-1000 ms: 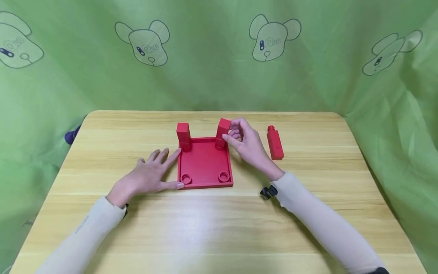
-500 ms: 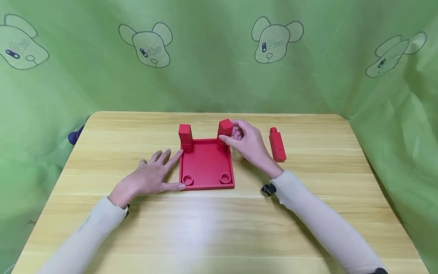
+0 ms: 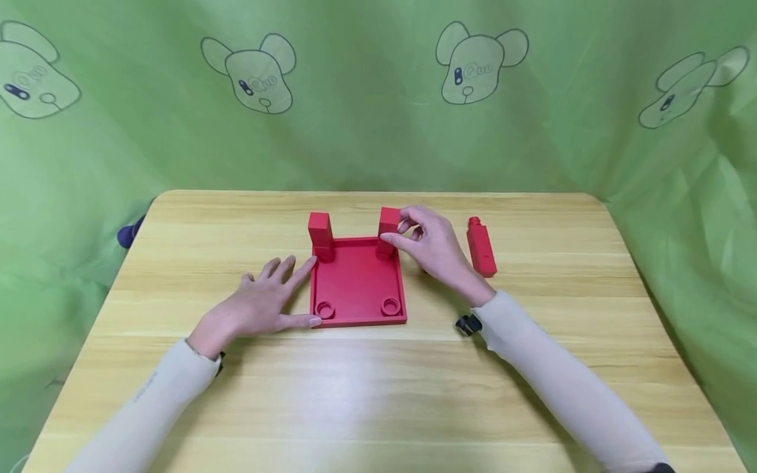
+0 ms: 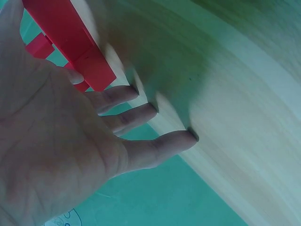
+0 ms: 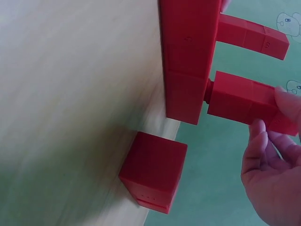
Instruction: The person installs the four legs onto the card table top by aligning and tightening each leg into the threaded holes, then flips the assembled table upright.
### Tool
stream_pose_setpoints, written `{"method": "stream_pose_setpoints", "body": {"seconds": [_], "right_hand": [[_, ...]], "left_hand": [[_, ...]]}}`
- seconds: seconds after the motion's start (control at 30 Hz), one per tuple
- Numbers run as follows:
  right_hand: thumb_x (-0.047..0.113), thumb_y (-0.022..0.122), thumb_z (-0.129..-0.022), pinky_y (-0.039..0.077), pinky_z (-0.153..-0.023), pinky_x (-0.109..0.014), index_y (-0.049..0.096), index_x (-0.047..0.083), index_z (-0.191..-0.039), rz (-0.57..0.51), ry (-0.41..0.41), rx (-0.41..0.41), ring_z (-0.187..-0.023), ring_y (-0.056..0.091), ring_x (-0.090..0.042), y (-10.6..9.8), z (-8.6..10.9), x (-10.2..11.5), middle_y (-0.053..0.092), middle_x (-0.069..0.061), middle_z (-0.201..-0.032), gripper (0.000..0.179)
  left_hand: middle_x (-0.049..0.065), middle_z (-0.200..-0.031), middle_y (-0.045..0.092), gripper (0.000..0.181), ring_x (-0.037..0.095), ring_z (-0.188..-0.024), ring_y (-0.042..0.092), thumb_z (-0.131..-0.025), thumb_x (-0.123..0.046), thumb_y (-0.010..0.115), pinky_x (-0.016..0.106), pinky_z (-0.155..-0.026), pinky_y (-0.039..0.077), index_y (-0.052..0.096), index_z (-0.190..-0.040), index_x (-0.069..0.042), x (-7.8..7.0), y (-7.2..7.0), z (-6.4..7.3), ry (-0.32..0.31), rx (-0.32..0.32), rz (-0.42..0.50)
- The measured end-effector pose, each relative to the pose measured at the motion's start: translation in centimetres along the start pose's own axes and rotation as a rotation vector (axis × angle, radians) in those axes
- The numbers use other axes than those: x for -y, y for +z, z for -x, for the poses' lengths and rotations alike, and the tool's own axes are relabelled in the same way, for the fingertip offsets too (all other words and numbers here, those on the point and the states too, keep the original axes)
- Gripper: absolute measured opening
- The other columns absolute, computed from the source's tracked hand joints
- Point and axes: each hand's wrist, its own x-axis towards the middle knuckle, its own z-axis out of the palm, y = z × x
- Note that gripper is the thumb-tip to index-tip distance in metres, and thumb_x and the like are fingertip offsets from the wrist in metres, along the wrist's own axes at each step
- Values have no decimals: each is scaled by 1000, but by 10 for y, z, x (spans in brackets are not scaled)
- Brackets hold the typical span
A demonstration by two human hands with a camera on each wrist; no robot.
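A square red tray-like base (image 3: 357, 282) with a low rim lies on the table. My left hand (image 3: 255, 305) has its fingers spread, index finger and thumb touching the base's left edge. At the far right corner a square red leg (image 3: 388, 223) stands upright; my right hand (image 3: 434, 246) pinches it between thumb and fingers. In the right wrist view, dark thread shows in a narrow gap between this leg (image 5: 235, 96) and the base (image 5: 188, 61). Another red leg (image 3: 321, 230) stands in the far left corner. Round threaded sockets (image 3: 390, 307) show at both near corners.
A loose red leg (image 3: 481, 251) with a threaded end lies on the wooden table (image 3: 367, 394), to the right of my right hand. A green curtain (image 3: 367, 131) with printed animal heads hangs behind the table. A dark blue object (image 3: 126, 235) shows beyond its left edge.
The far right leg has turned about its upright axis, from a skewed angle to nearly square with the base. My right fingers shifted along with it; my left hand stays on the edge.
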Motion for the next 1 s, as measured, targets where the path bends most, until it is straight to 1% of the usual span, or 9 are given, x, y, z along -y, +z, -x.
{"method": "stream_pose_setpoints", "body": {"seconds": [0.1,0.17,0.33,0.4,0.5,0.57,0.73,0.87,1.0], "right_hand": [[24,86,-98,56,-79,-35,74,9,-117,-5,-4,28,-89,65,-21,0,0,3,71,-2,-101,27],[23,85,-99,56,-79,-34,74,8,-118,-9,-9,35,-90,65,-21,0,0,4,70,-2,-101,26],[24,87,-97,51,-73,-29,72,7,-130,-14,-19,41,-84,60,-21,0,0,3,64,-6,-97,40],[25,88,-96,49,-71,-28,71,7,-131,-33,-16,50,-83,58,-21,0,0,2,63,-7,-95,43],[26,89,-96,48,-72,-28,70,8,-123,-55,-7,55,-84,57,-21,0,-1,1,64,-6,-95,37],[26,89,-96,51,-74,-29,70,9,-118,-54,-3,44,-85,59,-21,0,-2,0,64,-5,-97,34],[28,89,-96,54,-76,-34,71,11,-118,-31,18,36,-87,64,-21,-2,-2,0,69,-3,-102,34],[28,87,-97,51,-72,-33,71,12,-115,-46,49,56,-82,63,-24,-3,-1,3,74,0,-97,29],[27,88,-96,49,-68,-31,71,13,-112,-49,55,48,-79,61,-25,-3,0,3,72,-1,-94,27]], "left_hand": [[26,-178,18,114,58,-158,21,-96,-84,55,89,-106,30,5,-178,-22,0,-1,0,-2,2,-1],[26,-178,17,114,58,-158,20,-97,-84,56,89,-106,30,6,-178,-22,0,-1,0,-3,1,-2],[26,-178,17,115,58,-158,20,-96,-85,55,89,-106,30,5,-178,-23,-1,1,0,1,8,-6],[26,-178,17,115,57,-158,20,-96,-86,54,89,-106,31,4,-178,-23,-1,2,0,1,11,-7],[25,-178,17,115,57,-158,20,-96,-86,54,89,-106,31,4,-178,-23,-1,2,0,-2,11,-9],[25,-178,18,115,57,-158,21,-96,-85,55,88,-106,32,5,-178,-22,-1,1,1,-3,8,-11],[26,-177,18,114,57,-158,21,-97,-85,54,88,-106,33,5,-178,-22,-1,0,0,1,8,-14],[26,-178,18,115,57,-158,21,-96,-86,53,88,-106,33,5,-178,-22,0,0,0,0,4,-17],[26,-178,18,115,57,-158,20,-95,-87,53,88,-106,33,5,-178,-22,0,1,-1,0,4,-15]]}}
